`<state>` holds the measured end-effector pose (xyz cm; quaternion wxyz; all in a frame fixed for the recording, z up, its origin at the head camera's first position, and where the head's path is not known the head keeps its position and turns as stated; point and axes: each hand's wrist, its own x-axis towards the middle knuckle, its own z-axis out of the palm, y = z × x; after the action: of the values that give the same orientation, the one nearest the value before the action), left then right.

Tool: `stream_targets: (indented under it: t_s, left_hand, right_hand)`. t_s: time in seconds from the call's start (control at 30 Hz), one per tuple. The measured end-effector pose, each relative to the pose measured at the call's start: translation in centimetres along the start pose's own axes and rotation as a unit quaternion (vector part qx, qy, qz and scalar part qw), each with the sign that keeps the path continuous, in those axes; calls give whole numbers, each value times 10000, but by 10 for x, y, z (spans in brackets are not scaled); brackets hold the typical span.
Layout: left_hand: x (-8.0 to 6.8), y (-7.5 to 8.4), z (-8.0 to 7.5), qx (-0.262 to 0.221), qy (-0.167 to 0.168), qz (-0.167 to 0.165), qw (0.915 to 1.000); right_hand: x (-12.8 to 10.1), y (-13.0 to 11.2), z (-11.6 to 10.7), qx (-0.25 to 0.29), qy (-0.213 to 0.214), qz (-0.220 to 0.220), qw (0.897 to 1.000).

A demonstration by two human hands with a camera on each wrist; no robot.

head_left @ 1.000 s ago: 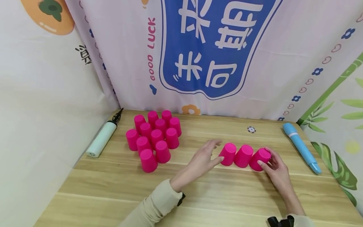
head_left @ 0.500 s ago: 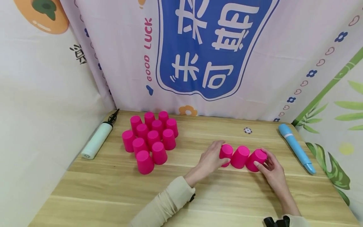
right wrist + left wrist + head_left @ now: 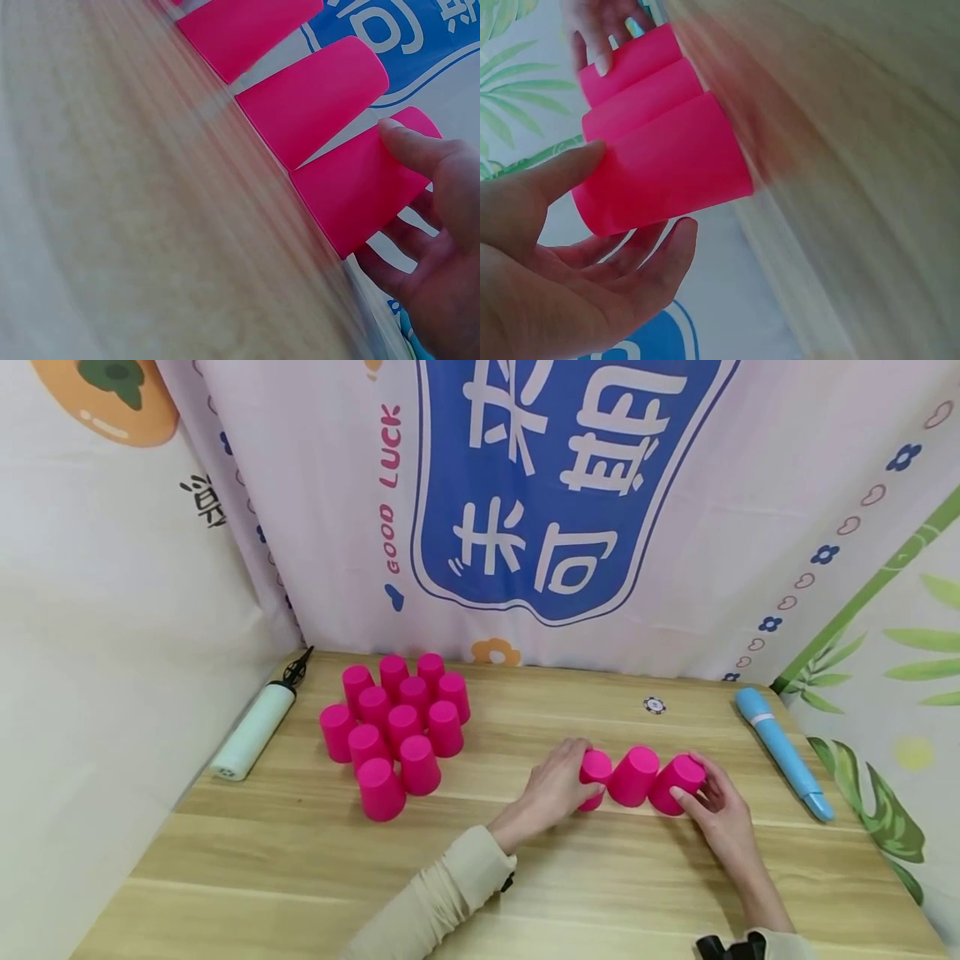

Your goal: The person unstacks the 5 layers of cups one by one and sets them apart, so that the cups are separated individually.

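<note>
Closing in from both ends on a row of three upside-down pink cups: the left hand, which a second ago was lying open on the table short of the row, is now cupping the left cup, thumb on its near side and fingers curling round the far side, as the left wrist view confirms. The right hand is keeping its hold on the right cup, thumb laid on the side, fingers spread behind it. The middle cup is standing untouched between them, sides touching or nearly touching its neighbours. The row is sitting on the wooden table, right of centre, looking a little tighter than before. Judged from this, both outer cups are now in hand and the row is being squared up. Also lying on the table: a cluster of eleven pink cups well apart to the left, a pale hand pump, a blue pump, a small round token.
</note>
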<state>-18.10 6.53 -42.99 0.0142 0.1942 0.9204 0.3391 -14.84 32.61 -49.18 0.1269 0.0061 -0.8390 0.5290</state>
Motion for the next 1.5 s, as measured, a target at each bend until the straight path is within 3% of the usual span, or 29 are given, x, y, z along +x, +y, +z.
stream_targets:
  t_s: [0.2,0.4,0.67,0.8,0.9,1.1,1.17,1.37,1.5]
  left_hand:
    - [-14,-7,-20,386,-26,61,9992]
    - [-35,-18,-51,634,89,146,9978]
    - [-70,-36,-92,482,62,331,9983]
    - [-84,-38,-112,468,-125,52,9988]
    - [-92,-35,-131,467,-60,-105,9988]
    - [-112,-39,-180,514,718,-131,9960]
    - [-120,-45,-197,423,913,-274,9945]
    - [-146,-73,-250,416,1286,-1252,9829]
    - [-155,-101,-271,520,1429,-1528,9765]
  right_hand:
    - [0,-1,0,11,-7,46,10000]
    - [1,-6,-3,-75,34,112,9999]
    - [1,-3,-4,-68,11,82,9999]
    - [-1,-2,-4,-82,27,89,9999]
    - [-1,-3,-4,-67,15,91,9999]
    - [-2,-5,-1,-92,-50,110,9999]
    - [-1,-6,0,-112,-61,125,9998]
    - [-1,-6,1,-47,-87,122,9999]
    - [-1,-5,0,-40,-53,93,9999]
